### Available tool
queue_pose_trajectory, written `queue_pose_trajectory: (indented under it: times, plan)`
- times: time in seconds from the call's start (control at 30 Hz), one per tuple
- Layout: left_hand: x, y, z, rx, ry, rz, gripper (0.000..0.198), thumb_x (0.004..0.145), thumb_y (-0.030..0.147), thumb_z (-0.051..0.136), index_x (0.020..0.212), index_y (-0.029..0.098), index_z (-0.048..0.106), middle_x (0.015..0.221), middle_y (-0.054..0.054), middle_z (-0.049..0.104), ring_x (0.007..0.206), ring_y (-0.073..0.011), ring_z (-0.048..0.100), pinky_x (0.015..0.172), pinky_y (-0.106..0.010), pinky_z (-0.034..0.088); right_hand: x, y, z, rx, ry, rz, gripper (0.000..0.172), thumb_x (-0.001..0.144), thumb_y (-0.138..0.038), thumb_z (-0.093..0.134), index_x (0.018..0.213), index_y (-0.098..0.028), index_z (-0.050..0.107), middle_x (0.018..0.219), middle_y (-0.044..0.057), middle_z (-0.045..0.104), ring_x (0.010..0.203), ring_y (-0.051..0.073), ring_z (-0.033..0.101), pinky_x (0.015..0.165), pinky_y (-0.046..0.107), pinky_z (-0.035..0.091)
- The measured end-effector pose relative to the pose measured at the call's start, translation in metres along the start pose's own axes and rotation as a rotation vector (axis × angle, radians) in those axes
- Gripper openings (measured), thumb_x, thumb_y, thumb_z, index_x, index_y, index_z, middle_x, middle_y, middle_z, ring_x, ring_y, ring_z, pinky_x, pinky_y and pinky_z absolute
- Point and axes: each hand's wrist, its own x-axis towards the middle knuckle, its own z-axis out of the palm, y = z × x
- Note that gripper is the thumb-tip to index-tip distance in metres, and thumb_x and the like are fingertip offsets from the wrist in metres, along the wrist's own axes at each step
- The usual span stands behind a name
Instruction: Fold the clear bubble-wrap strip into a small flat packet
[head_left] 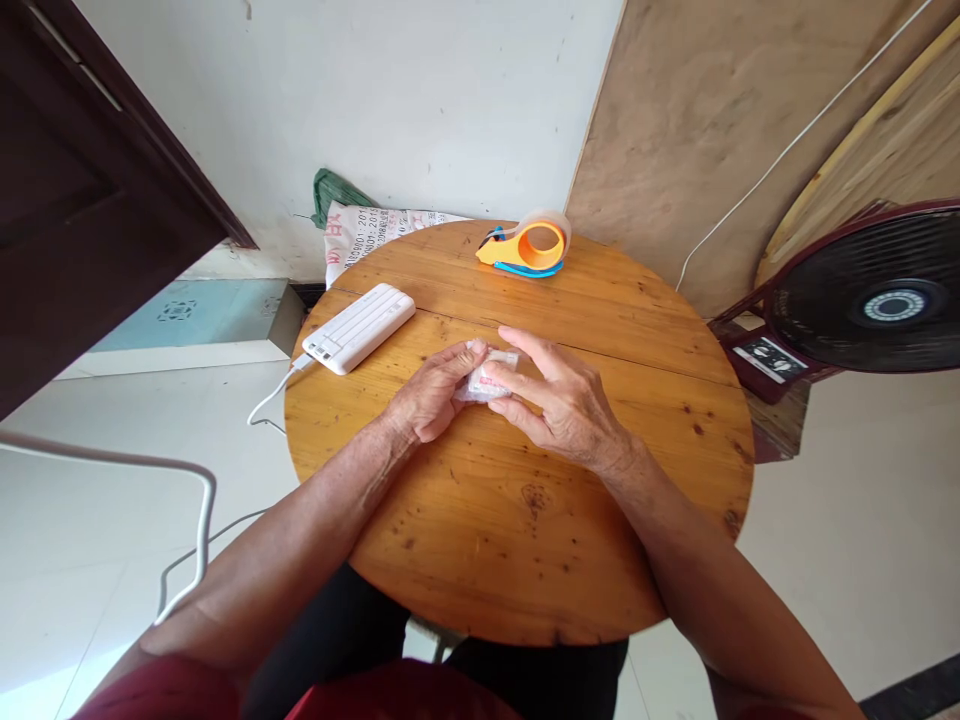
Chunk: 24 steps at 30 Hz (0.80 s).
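We held a small white packet [491, 378] between both hands at the middle of the round wooden table [525, 540]. Our left hand [429, 398] gripped its left end with bent fingers, and our right hand [559, 400] covered it with fingers close together. A white power bank [358, 327] lay near on the left, and an orange tape dispenser [526, 246] stood at the far edge.

Home rm: round wood table [525, 560], fan [877, 300].

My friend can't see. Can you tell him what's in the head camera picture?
Two hands, the left hand and the right hand, hold a small white packet together over a round wooden table. Farther back on the table lie a white power bank with a cable and an orange tape dispenser.
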Motion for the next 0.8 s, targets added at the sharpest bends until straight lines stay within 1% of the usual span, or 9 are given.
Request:
queue_pose_trajectory:
  times: [0.07, 0.13, 0.23, 0.3, 0.37, 0.47, 0.6, 0.7, 0.8]
  plan:
    - [0.000, 0.000, 0.000, -0.008, 0.023, 0.011, 0.033, 0.073, 0.040, 0.078, 0.091, 0.013, 0.070, 0.082, -0.004, 0.069, 0.071, -0.0135, 0.061, 0.066, -0.024, 0.049, 0.000, 0.000, 0.000, 0.053, 0.009, -0.005, 0.027, 0.089, -0.037, 0.060, 0.113, -0.029, 0.069, 0.145, 0.007, 0.049, 0.126, 0.029, 0.053, 0.101, 0.049, 0.047]
    - [0.000, 0.001, 0.001, -0.019, 0.034, 0.021, 0.034, 0.073, 0.040, 0.079, 0.092, 0.013, 0.069, 0.084, -0.005, 0.070, 0.074, -0.0145, 0.062, 0.069, -0.026, 0.050, 0.000, 0.001, -0.001, 0.105, 0.056, 0.030, 0.028, 0.088, -0.037, 0.061, 0.114, -0.030, 0.068, 0.147, 0.006, 0.047, 0.127, 0.030, 0.052, 0.102, 0.051, 0.046]
    - [-0.001, 0.002, 0.003, -0.031, 0.050, 0.025, 0.034, 0.073, 0.038, 0.079, 0.094, 0.014, 0.069, 0.086, -0.005, 0.070, 0.076, -0.0154, 0.063, 0.072, -0.028, 0.050, 0.001, 0.004, -0.004, 0.172, 0.145, 0.131, 0.035, 0.086, -0.038, 0.061, 0.121, -0.029, 0.064, 0.147, 0.008, 0.046, 0.125, 0.030, 0.053, 0.104, 0.053, 0.045]
    - [-0.002, 0.003, 0.004, -0.036, 0.057, 0.020, 0.034, 0.072, 0.038, 0.080, 0.094, 0.014, 0.069, 0.086, -0.004, 0.071, 0.075, -0.0154, 0.064, 0.073, -0.028, 0.051, 0.002, 0.006, -0.006, 0.213, 0.171, 0.180, 0.041, 0.085, -0.039, 0.061, 0.125, -0.027, 0.060, 0.146, 0.010, 0.046, 0.126, 0.031, 0.053, 0.105, 0.053, 0.043]
    - [-0.002, 0.003, 0.005, -0.039, 0.055, 0.016, 0.035, 0.072, 0.038, 0.080, 0.095, 0.015, 0.068, 0.087, -0.004, 0.071, 0.076, -0.0154, 0.064, 0.073, -0.028, 0.051, 0.003, 0.008, -0.008, 0.246, 0.154, 0.202, 0.047, 0.084, -0.040, 0.062, 0.129, -0.026, 0.056, 0.145, 0.011, 0.047, 0.129, 0.032, 0.050, 0.107, 0.053, 0.042]
    - [-0.003, 0.003, 0.005, -0.041, 0.054, 0.019, 0.037, 0.071, 0.038, 0.081, 0.096, 0.015, 0.068, 0.087, -0.004, 0.071, 0.075, -0.0145, 0.064, 0.072, -0.027, 0.050, 0.004, 0.008, -0.006, 0.288, 0.093, 0.200, 0.057, 0.081, -0.039, 0.065, 0.134, -0.024, 0.049, 0.143, 0.014, 0.049, 0.132, 0.031, 0.047, 0.108, 0.052, 0.041]
    - [-0.003, 0.004, 0.005, -0.035, 0.051, 0.029, 0.043, 0.068, 0.040, 0.083, 0.098, 0.014, 0.067, 0.087, -0.003, 0.070, 0.075, -0.0142, 0.063, 0.070, -0.026, 0.050, 0.004, 0.007, 0.001, 0.338, 0.060, 0.204, 0.065, 0.077, -0.034, 0.070, 0.136, -0.021, 0.046, 0.137, 0.015, 0.054, 0.125, 0.029, 0.053, 0.105, 0.049, 0.043]
    - [-0.004, 0.004, 0.004, -0.021, 0.034, 0.030, 0.044, 0.068, 0.042, 0.082, 0.099, 0.014, 0.067, 0.090, -0.004, 0.070, 0.078, -0.0148, 0.064, 0.072, -0.026, 0.050, 0.003, 0.006, 0.004, 0.385, 0.056, 0.258, 0.068, 0.076, -0.035, 0.071, 0.137, -0.022, 0.044, 0.133, 0.013, 0.058, 0.119, 0.028, 0.057, 0.102, 0.047, 0.046]
    - [-0.004, 0.004, 0.005, -0.011, 0.016, 0.034, 0.041, 0.071, 0.041, 0.081, 0.099, 0.015, 0.067, 0.094, -0.005, 0.071, 0.080, -0.0146, 0.063, 0.072, -0.026, 0.049, 0.003, 0.005, 0.005, 0.425, 0.054, 0.309, 0.070, 0.076, -0.037, 0.073, 0.138, -0.022, 0.044, 0.132, 0.012, 0.059, 0.118, 0.027, 0.059, 0.101, 0.046, 0.047]
